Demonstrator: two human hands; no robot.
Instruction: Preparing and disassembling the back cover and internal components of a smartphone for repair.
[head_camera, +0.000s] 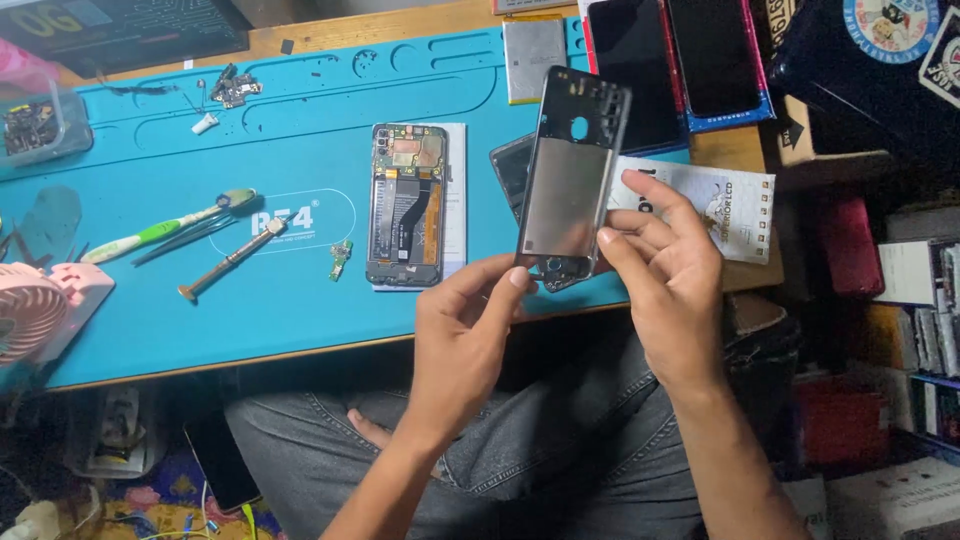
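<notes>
Both hands raised over the near edge of the blue repair mat (150, 320), sharing 1 part: a dark phone middle frame (572, 170), held upright and tilted slightly right, grey metal plate facing the camera, round camera hole near its top.

Left hand (462, 330): fingers curled, thumb and forefinger pinched together on the frame's lower left corner.

Right hand (668, 275): looser, fingers spread and half extended, fingertips (607, 238) pressed against the frame's lower right edge, upper finger resting along its right side. Hands close together, separated only by the frame's bottom end.

Behind the frame, flat on the mat: an opened phone (406, 205) with circuit board and orange flex cable exposed, lying on a white sheet. Just left of it, a small green circuit board (341, 259). Further left: a screwdriver (232, 259), black tweezers (185, 240), a green-and-white toothbrush (165, 226). Pink handheld fan (40, 305) at the mat's left edge. Clear plastic box (40, 125) of parts at far left. Silver battery (533, 60) at the mat's top edge, 2 dark phones (680, 60) beside it. White printed packet (715, 205) behind the right hand. Grey jeans (540, 440) below.
</notes>
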